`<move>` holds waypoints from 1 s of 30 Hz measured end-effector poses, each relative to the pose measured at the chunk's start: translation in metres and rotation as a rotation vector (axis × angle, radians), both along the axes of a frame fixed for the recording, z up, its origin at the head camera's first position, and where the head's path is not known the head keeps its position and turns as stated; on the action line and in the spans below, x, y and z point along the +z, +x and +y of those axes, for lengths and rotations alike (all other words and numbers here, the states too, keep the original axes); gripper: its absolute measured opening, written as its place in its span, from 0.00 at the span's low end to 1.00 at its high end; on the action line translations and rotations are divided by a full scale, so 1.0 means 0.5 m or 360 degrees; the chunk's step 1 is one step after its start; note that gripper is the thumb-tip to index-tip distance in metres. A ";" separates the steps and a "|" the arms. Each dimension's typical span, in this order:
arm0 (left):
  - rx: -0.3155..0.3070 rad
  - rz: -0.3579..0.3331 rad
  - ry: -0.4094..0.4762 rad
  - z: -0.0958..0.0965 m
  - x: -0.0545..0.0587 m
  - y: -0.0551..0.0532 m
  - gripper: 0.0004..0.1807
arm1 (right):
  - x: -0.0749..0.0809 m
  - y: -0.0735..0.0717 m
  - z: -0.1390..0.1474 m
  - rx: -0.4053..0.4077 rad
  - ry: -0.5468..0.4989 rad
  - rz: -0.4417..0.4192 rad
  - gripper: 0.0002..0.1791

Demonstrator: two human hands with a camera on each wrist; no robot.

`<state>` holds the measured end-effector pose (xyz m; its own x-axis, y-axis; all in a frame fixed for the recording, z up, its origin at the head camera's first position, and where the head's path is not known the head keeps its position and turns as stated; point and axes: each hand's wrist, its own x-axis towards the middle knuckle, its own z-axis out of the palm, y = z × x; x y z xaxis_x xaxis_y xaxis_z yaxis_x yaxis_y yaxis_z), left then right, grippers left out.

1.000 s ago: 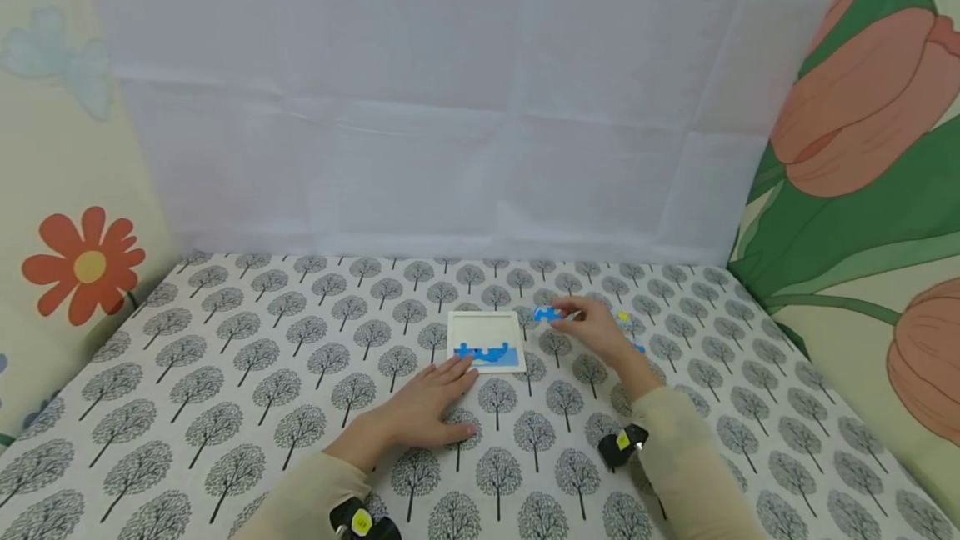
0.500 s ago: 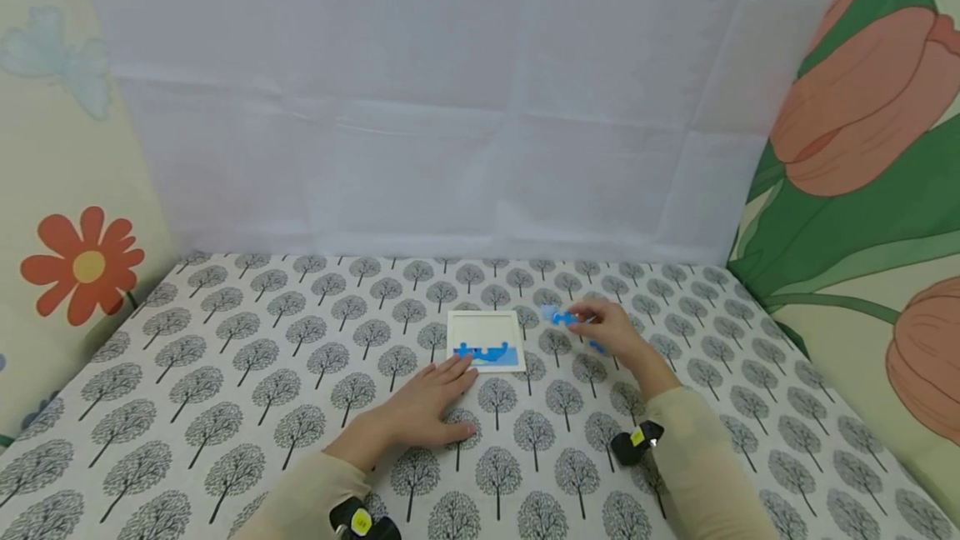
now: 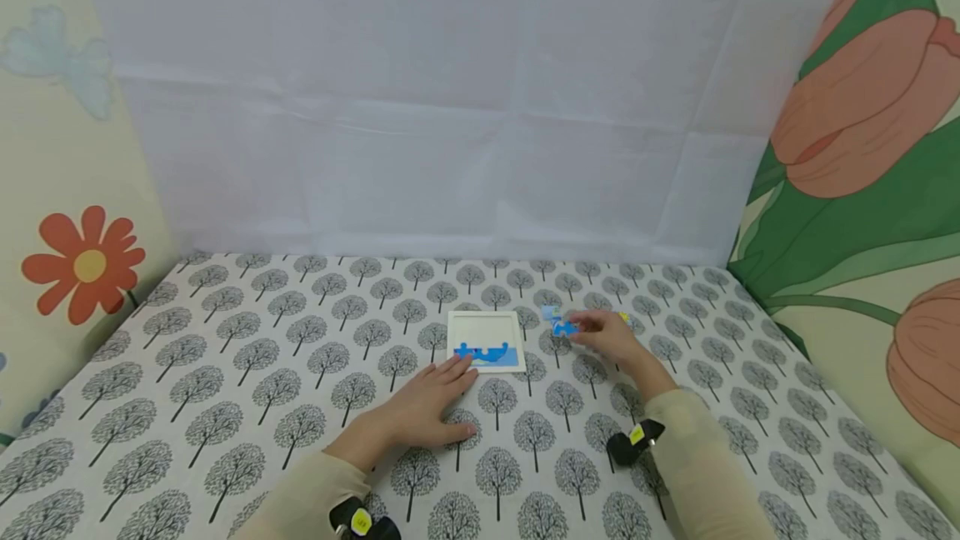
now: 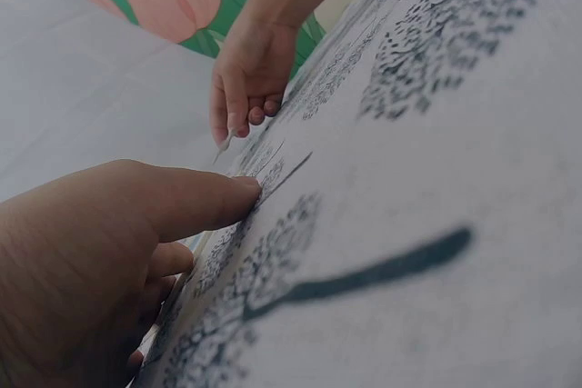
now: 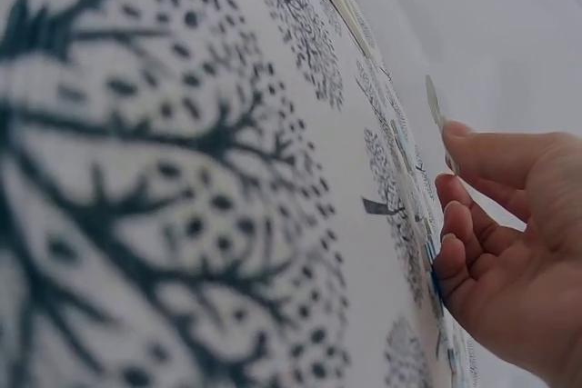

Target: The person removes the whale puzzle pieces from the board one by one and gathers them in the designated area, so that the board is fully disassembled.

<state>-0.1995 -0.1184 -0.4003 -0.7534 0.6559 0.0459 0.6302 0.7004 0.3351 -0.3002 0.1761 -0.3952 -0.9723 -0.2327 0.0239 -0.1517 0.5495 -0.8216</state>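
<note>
A white square frame lies flat on the cloth, with joined blue jigsaw pieces along its near side. My left hand rests flat with straight fingers, its fingertips over the frame's lower left corner. To the right of the frame, my right hand pinches a blue and white jigsaw piece between thumb and fingers. In the right wrist view this piece is seen edge-on, tilted up from the cloth. Just beyond it lies a light blue piece.
A piece with yellow on it shows behind the right hand, which partly hides that area. The tree-print cloth covers the table. A white sheet hangs at the back, and flowered walls stand on both sides.
My right hand has drawn back to the right and slightly nearer with the blue piece, and the light blue piece now shows beyond it. The left hand has stayed still.
</note>
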 end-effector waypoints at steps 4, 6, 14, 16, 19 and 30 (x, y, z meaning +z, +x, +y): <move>0.0002 0.0001 0.0002 0.000 0.000 0.000 0.39 | -0.006 -0.002 0.001 0.0032 0.0004 0.0037 0.15; 0.0003 0.0001 0.0004 0.000 0.000 0.000 0.39 | -0.009 -0.002 0.003 0.0063 -0.0018 0.0044 0.15; -0.0004 -0.0008 0.0012 0.000 -0.001 -0.001 0.39 | -0.014 0.000 0.000 0.0081 -0.0032 0.0026 0.15; -0.0004 -0.0011 0.0018 0.000 0.000 0.000 0.39 | -0.015 -0.001 -0.002 0.0080 -0.0012 0.0021 0.16; -0.0003 -0.0003 0.0020 0.000 0.001 0.000 0.39 | -0.016 -0.002 -0.003 0.0099 0.0023 0.0020 0.16; 0.0002 -0.0005 0.0016 0.000 0.000 0.000 0.39 | -0.019 -0.006 -0.006 0.0114 0.0033 -0.0007 0.17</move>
